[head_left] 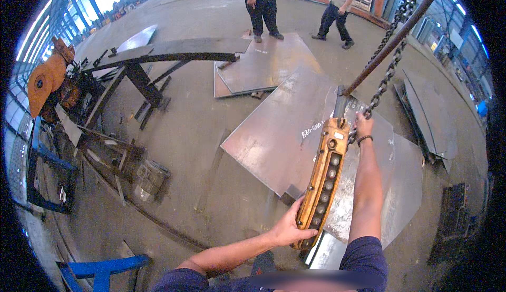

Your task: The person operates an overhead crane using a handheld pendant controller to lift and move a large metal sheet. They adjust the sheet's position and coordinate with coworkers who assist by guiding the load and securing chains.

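A long yellow crane pendant control (320,184) hangs tilted in front of me, a row of dark round buttons along its face. My left hand (293,228) is closed round its lower end, the thumb lying across the front near the lowest buttons. From its top a grey sleeve and a thick brown cable (392,42) run up to the right. Beside the cable hangs a dark steel chain (389,73). Near the top of the pendant, my right hand (363,125) is closed on the chain's lower part.
Large flat steel plates (269,129) lie beneath the pendant, with more plates (429,115) at right. To the left stand a steel-beam frame (158,55), an orange machine (47,81), a bucket (152,179) and a blue frame (113,265). Two people (262,7) are at the back.
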### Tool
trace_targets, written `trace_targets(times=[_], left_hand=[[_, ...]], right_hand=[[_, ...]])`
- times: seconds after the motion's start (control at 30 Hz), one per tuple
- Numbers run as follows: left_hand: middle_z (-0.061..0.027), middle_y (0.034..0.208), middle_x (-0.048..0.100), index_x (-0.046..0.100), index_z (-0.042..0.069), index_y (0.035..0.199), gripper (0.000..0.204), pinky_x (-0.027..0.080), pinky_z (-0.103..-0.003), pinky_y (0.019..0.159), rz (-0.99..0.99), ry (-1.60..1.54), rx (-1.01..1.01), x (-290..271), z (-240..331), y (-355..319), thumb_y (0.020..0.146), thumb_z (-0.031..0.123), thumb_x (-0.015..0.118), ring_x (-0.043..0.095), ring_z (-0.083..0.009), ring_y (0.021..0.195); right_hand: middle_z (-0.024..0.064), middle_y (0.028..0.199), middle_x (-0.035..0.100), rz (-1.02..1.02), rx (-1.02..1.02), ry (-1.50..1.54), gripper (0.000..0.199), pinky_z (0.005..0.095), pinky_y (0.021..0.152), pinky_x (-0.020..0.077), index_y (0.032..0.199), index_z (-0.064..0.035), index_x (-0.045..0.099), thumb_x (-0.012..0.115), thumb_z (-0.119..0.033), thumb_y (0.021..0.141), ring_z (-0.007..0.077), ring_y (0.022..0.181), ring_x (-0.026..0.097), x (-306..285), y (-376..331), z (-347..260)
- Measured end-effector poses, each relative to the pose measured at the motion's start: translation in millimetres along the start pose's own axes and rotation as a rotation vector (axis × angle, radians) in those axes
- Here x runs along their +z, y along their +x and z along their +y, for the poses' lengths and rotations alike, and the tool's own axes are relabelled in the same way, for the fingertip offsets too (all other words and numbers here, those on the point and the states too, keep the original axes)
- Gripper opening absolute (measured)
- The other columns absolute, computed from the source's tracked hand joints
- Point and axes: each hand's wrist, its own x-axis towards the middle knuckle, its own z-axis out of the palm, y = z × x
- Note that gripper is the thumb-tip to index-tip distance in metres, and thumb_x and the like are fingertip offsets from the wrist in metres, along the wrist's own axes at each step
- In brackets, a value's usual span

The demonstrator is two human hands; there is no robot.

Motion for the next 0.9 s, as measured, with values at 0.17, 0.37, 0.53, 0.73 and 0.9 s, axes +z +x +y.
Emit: trace_targets(times=[0.17, 0.37, 0.53, 0.73, 0.9], left_hand=[[-0.0103, 0.134, 0.050, 0.015, 0.002, 0.150, 0.103, 0.039, -0.036, 0.106, 0.006, -0.039, -0.109, -2.2, 3.9, -4.0, 0.072, 0.006, 0.082, 0.048, -0.0199, 0.124], [-0.0097, 0.131, 0.050, 0.017, -0.001, 0.149, 0.098, 0.041, -0.034, 0.104, 0.039, -0.031, -0.062, 3.9, 0.7, -5.8, 0.074, 0.004, 0.080, 0.051, -0.0175, 0.120], [-0.0090, 0.128, 0.053, 0.021, -0.002, 0.146, 0.093, 0.042, -0.033, 0.103, 0.091, 0.153, -0.015, 8.2, 1.8, -13.8, 0.075, 0.006, 0.080, 0.052, -0.0164, 0.118], [-0.0098, 0.138, 0.046, 0.019, 0.001, 0.150, 0.101, 0.037, -0.036, 0.108, 0.059, -0.124, -0.026, 10.5, 10.6, -22.8, 0.072, 0.008, 0.083, 0.044, -0.0190, 0.127], [-0.0118, 0.137, 0.045, 0.016, -0.001, 0.149, 0.100, 0.034, -0.036, 0.110, 0.071, -0.084, -0.014, 14.2, 6.7, -22.2, 0.073, 0.005, 0.080, 0.044, -0.0195, 0.128]], right_hand=[[-0.0006, 0.056, 0.051, -0.043, -0.015, 0.140, 0.022, 0.0307, 0.040, 0.0379, 0.067, -0.0091, 0.053, 0.067, -0.020, 0.081, 0.0109, 0.045, 0.048, 26.1, -23.3, 6.1], [0.0050, 0.071, 0.061, -0.010, -0.042, -0.030, 0.024, 0.0359, 0.056, 0.0444, 0.076, -0.0015, 0.061, 0.071, -0.022, 0.078, 0.0159, 0.061, 0.054, 50.4, -37.3, 7.1], [0.0032, 0.073, 0.063, -0.028, -0.187, -0.034, 0.024, 0.0355, 0.059, 0.0454, 0.075, -0.0023, 0.061, 0.073, -0.023, 0.078, 0.0134, 0.066, 0.055, 70.1, -51.6, 3.7], [0.0027, 0.072, 0.062, -0.079, -0.191, -0.016, 0.024, 0.0351, 0.059, 0.0452, 0.075, -0.0023, 0.061, 0.073, -0.023, 0.078, 0.0132, 0.065, 0.055, 84.4, -85.0, 6.8], [0.0023, 0.071, 0.062, -0.101, -0.179, -0.004, 0.024, 0.0347, 0.058, 0.0450, 0.074, -0.0024, 0.061, 0.073, -0.022, 0.078, 0.0131, 0.065, 0.055, 84.9, -103.8, 14.2]])
